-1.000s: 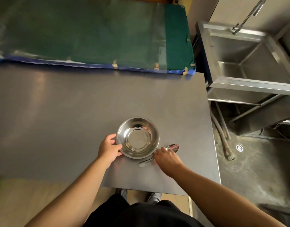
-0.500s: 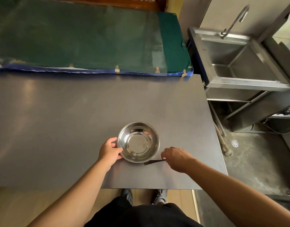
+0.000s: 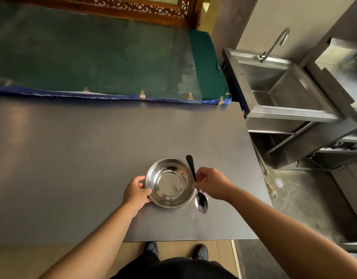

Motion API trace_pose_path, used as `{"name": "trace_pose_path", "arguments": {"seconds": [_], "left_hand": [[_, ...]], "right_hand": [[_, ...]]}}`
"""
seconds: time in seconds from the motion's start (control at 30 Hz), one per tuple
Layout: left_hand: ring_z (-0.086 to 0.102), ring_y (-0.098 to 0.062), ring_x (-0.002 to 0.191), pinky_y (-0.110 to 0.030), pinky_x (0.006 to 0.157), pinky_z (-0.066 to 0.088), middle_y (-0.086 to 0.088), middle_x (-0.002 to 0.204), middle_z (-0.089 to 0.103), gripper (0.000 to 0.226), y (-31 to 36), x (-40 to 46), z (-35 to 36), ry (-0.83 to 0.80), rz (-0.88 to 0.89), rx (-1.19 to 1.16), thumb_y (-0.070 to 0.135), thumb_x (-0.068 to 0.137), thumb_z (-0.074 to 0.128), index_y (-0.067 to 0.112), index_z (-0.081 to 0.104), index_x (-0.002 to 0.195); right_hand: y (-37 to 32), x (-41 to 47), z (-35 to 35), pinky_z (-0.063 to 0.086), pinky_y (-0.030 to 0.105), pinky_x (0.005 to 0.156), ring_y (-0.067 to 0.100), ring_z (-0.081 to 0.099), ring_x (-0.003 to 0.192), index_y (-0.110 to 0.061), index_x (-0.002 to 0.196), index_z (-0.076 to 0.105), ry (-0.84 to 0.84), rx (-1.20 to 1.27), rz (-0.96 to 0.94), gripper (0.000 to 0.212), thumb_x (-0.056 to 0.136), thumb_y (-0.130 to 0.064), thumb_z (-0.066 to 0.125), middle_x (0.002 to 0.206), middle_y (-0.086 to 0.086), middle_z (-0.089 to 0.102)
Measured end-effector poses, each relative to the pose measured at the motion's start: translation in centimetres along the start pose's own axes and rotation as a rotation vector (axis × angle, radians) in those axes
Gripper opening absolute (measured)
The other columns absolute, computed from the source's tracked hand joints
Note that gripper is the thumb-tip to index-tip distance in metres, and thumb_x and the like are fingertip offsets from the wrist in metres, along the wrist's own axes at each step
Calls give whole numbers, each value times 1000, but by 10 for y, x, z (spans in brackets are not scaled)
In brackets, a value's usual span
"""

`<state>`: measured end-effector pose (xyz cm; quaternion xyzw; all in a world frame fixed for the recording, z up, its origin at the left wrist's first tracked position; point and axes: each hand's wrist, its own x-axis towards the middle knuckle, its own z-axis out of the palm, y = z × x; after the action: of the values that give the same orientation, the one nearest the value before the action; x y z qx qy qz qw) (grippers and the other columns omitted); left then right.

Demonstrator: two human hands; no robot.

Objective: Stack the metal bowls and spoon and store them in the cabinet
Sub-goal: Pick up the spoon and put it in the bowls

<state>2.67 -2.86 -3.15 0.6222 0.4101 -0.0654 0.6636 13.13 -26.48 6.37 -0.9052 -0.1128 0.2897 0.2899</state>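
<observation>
Since a second ago the spoon (image 3: pixel 196 183) has come up off the desk (image 3: pixel 72 158): it lay flat beside the bowl then, and now my right hand (image 3: pixel 212 183) has it pinched at mid-handle, dark handle end pointing away from me and the bowl of the spoon hanging toward me, just beside the metal bowl (image 3: pixel 169 183) on its right. My right fingers (image 3: pixel 198 175) are closed on the handle, thumb against forefinger. My left hand (image 3: pixel 136 191) has stayed where it was, its fingers curled against the left rim of the metal bowl, steadying it on the desk; I would call that a light hold and not a lift.

From above I see what reads as one metal bowl; whether a second is already nested inside I cannot tell, though the doubled ring in the reflection hints at it. So I judge the bowl stacking either done or out of view, and the spoon step is in hand: it is lifted but not yet inside the metal bowl. Left to do: set the spoon in, pick up the lot, and carry it to the cabinet, which does not show here. The sink (image 3: pixel 284 91) stands well apart on the right.
</observation>
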Motion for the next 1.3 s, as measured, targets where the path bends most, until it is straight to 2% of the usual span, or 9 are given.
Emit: {"name": "trace_pose_path", "arguments": {"seconds": [0.13,0.3,0.47,0.57,0.67,0.9,1.03,1.2,1.3], "left_hand": [[64,-19,87,-26,52,56,-4,101,57,55,-2,-3,2,22,-11,-9,-11,83,63,16,54,131],[65,-17,88,-27,56,59,-3,101,60,54,-6,-7,4,40,-34,-46,-12,83,65,18,55,128],[66,-19,91,-30,62,60,-2,102,63,50,-7,-8,4,56,-26,-36,-10,84,65,19,58,125],[67,-21,91,-30,62,60,-3,103,64,46,-8,-9,5,61,-13,-21,-10,85,64,20,59,119],[68,-21,92,-28,61,60,-2,103,64,43,-8,-9,4,64,0,3,-9,85,64,25,59,112],[67,-22,93,-32,64,61,-3,104,64,40,-6,-7,4,62,0,32,-4,86,67,28,58,109],[69,-19,90,-30,61,60,-3,102,66,36,-2,-6,5,66,-17,40,1,86,69,26,59,112],[67,-14,86,-28,56,56,1,102,65,31,4,-1,5,57,-40,60,13,87,72,25,59,112],[66,-13,87,-32,61,58,4,103,64,39,10,4,2,55,-12,135,20,85,72,25,57,121]], "right_hand": [[-15,23,14,62,49,76,25,67,62,-5,80,63,-47,442,146,15,78,7,72,71,12,66],[-21,45,33,63,31,61,27,72,68,-6,81,62,-35,661,257,14,88,-1,74,82,17,70],[-20,57,47,58,28,47,25,69,60,2,99,63,-25,735,309,9,91,4,67,88,21,66],[-17,62,53,61,31,49,33,68,69,7,111,61,-56,728,348,19,92,4,65,91,24,65],[-15,67,59,56,26,43,25,67,59,6,111,63,-47,716,393,18,95,-2,66,87,22,67],[-8,83,63,64,39,55,33,73,56,6,88,65,1,634,524,13,94,-5,68,71,20,72],[-7,87,62,57,31,40,31,70,45,9,82,67,31,590,583,21,92,-10,72,58,15,70],[-6,83,57,65,44,63,28,70,52,4,82,71,26,488,533,24,90,-19,75,65,13,70],[-1,76,49,64,43,70,24,73,60,-7,85,74,72,312,390,16,87,-23,71,73,10,76]]}}
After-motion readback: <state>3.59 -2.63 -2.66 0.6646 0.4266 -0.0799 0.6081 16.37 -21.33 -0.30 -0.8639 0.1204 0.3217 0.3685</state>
